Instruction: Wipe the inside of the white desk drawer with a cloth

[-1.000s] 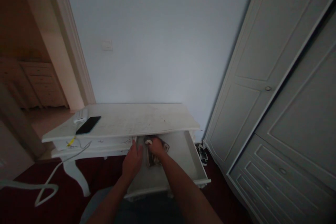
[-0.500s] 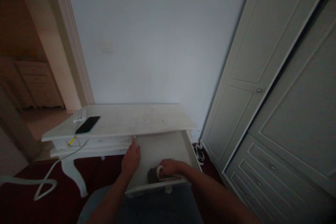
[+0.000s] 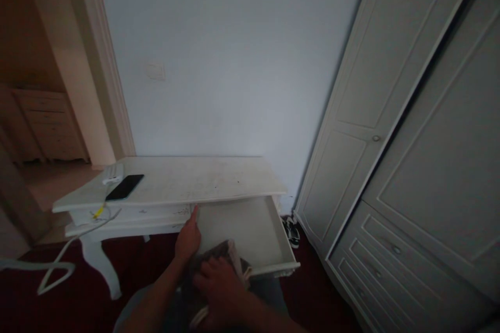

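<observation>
A white drawer (image 3: 250, 223) is pulled out from the table, its pale inside bare toward the back. My left hand (image 3: 188, 239) grips the drawer's left side close to the table front, one finger stretched forward. Over the drawer's front left corner, my right hand (image 3: 219, 278) has its fingers closed over a grey-brown cloth (image 3: 233, 255) with lighter edges. Part of that cloth hangs toward my lap, and my hand and forearm hide much of it. Motion blurs the fingers a little.
A white table (image 3: 203, 177) stands against the wall, with a dark phone (image 3: 125, 187) and a white plug block (image 3: 114, 174) on its left end. A white cable (image 3: 58, 265) loops down left. Shoes (image 3: 291, 231) lie by the wardrobe (image 3: 351, 166) at right.
My right hand has brought the cloth from the drawer's front part leftward and toward me, over the front edge. The cloth is more spread out. My left hand stays at the drawer's side.
</observation>
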`<state>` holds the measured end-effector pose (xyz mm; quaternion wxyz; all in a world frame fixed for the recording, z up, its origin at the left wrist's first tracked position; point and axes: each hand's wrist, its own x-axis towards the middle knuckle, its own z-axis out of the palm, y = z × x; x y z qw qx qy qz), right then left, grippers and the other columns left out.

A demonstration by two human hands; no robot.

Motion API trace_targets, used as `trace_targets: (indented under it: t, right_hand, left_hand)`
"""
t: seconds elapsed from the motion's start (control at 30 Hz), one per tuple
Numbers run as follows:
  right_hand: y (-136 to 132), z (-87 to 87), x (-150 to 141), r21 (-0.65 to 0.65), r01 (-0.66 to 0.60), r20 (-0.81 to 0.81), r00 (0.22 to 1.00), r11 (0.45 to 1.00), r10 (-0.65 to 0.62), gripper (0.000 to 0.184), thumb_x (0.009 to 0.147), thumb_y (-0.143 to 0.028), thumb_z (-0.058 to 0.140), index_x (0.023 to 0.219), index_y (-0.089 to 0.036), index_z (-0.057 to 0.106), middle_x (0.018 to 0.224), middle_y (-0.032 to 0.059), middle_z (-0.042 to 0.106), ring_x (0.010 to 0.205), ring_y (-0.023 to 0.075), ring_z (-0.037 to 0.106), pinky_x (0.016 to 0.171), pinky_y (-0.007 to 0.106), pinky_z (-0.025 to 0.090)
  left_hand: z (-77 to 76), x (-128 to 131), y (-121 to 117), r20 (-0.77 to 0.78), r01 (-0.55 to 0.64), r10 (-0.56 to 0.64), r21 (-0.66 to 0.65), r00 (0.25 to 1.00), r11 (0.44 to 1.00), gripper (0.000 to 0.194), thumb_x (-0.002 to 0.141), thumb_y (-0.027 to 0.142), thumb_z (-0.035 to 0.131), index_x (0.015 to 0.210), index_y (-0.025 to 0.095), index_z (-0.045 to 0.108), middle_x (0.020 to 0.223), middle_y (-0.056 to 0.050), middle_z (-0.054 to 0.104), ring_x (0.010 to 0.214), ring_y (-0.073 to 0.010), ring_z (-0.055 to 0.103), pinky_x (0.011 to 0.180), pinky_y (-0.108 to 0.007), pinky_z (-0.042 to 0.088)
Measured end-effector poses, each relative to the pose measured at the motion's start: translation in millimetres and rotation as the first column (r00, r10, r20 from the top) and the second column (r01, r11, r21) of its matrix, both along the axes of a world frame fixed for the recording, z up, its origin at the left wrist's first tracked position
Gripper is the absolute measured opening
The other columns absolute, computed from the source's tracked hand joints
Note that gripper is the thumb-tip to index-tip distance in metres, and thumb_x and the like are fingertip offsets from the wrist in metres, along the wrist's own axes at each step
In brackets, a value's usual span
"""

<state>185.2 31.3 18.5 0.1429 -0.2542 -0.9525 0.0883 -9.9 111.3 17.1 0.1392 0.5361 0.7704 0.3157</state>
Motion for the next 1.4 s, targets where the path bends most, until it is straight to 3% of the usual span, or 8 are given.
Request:
trace_targets:
  t: [0.17, 0.37, 0.57, 0.67, 0.8, 0.9, 1.07, 1.4]
  right_hand:
    - [3, -19.1, -20, 0.147, -0.084, -0.026, 0.996, 0.986, 0.089, 0.034, 0.094, -0.051, 0.067, 0.125, -0.037, 0.064, 0.133, 0.0037, 0.063, 0.115, 0.0316, 0.060, 0.103, 0.048, 0.046]
    - [25, -2.5, 84, 0.027, 0.023, 0.028, 0.999, 0.999, -0.023, 0.058, 0.079, -0.071, 0.072, 0.126, -0.038, 0.062, 0.137, 0.0069, 0.057, 0.120, 0.0332, 0.056, 0.103, 0.054, 0.041]
    - [34, -1.5, 158, -0.051, 0.298, 0.040, 0.954, 0.953, -0.296, 0.063, 0.067, -0.061, 0.081, 0.117, -0.028, 0.062, 0.128, 0.0090, 0.060, 0.116, 0.0327, 0.056, 0.105, 0.049, 0.036]
    - [29, -6.5, 135, -0.048, 0.282, 0.063, 0.958, 0.958, -0.279, 0.078, 0.057, -0.062, 0.086, 0.121, -0.026, 0.059, 0.127, 0.0106, 0.061, 0.118, 0.0359, 0.056, 0.112, 0.056, 0.030]
    - [13, -18.0, 51, 0.007, 0.129, 0.035, 0.991, 0.992, -0.129, 0.087, 0.061, -0.075, 0.080, 0.129, -0.027, 0.056, 0.129, 0.0108, 0.061, 0.118, 0.0380, 0.055, 0.112, 0.063, 0.030]
    - [0, -31.2, -14, 0.111, 0.036, 0.058, 0.997, 0.993, -0.042, 0.052, 0.091, -0.061, 0.063, 0.132, -0.030, 0.057, 0.133, 0.0099, 0.062, 0.115, 0.0359, 0.057, 0.107, 0.060, 0.040]
    - [0, -47.6, -45, 0.125, 0.056, 0.045, 0.997, 0.991, -0.062, 0.040, 0.098, -0.055, 0.055, 0.131, -0.034, 0.060, 0.126, 0.0083, 0.066, 0.111, 0.0373, 0.061, 0.102, 0.057, 0.047]
    - [35, -0.8, 117, -0.008, 0.313, 0.163, 0.937, 0.950, -0.308, 0.061, 0.068, -0.044, 0.083, 0.122, -0.031, 0.058, 0.126, 0.0094, 0.061, 0.116, 0.0346, 0.057, 0.105, 0.049, 0.040]
  left_hand:
    - [-9.7, -5, 5, -0.006, 0.011, -0.011, -0.004, 1.000, 1.000, 0.066, 0.102, 0.012, 0.028, 0.167, 0.018, 0.022, 0.145, -0.017, 0.064, 0.128, -0.0234, 0.065, 0.107, -0.036, 0.048]
    - [-12.6, -4, 3, -0.015, 0.016, -0.015, 0.047, 1.000, 0.999, 0.067, 0.101, 0.012, 0.029, 0.167, 0.020, 0.022, 0.146, -0.016, 0.063, 0.124, -0.0249, 0.068, 0.103, -0.037, 0.050]
    - [-5.1, -2, 3, -0.018, -0.007, 0.007, 0.000, 1.000, 1.000, 0.066, 0.101, 0.013, 0.028, 0.167, 0.020, 0.022, 0.136, -0.016, 0.069, 0.120, -0.0241, 0.069, 0.103, -0.036, 0.050]
    - [-3.4, -1, 3, -0.012, -0.002, 0.002, -0.001, 1.000, 1.000, 0.067, 0.101, 0.011, 0.028, 0.167, 0.018, 0.023, 0.132, -0.017, 0.070, 0.122, -0.0244, 0.068, 0.104, -0.037, 0.049]
    - [-6.0, -2, 3, -0.012, 0.000, 0.000, 0.037, 1.000, 0.999, 0.066, 0.100, 0.012, 0.029, 0.166, 0.018, 0.025, 0.136, -0.016, 0.068, 0.126, -0.0232, 0.066, 0.107, -0.036, 0.048]
    - [-9.2, -4, 2, -0.022, 0.004, -0.003, 0.046, 1.000, 0.999, 0.066, 0.100, 0.012, 0.029, 0.166, 0.017, 0.025, 0.142, -0.016, 0.065, 0.130, -0.0210, 0.063, 0.110, -0.033, 0.046]
    - [-9.5, -4, 1, -0.050, 0.006, -0.006, -0.003, 0.999, 1.000, 0.071, 0.097, 0.007, 0.031, 0.167, 0.018, 0.021, 0.137, -0.015, 0.068, 0.128, -0.0213, 0.064, 0.110, -0.034, 0.045]
    - [-5.1, -1, 1, -0.099, -0.005, -0.001, -0.060, 0.995, 0.998, 0.070, 0.099, 0.010, 0.026, 0.168, 0.021, 0.019, 0.134, -0.016, 0.068, 0.117, -0.0254, 0.069, 0.098, -0.037, 0.050]
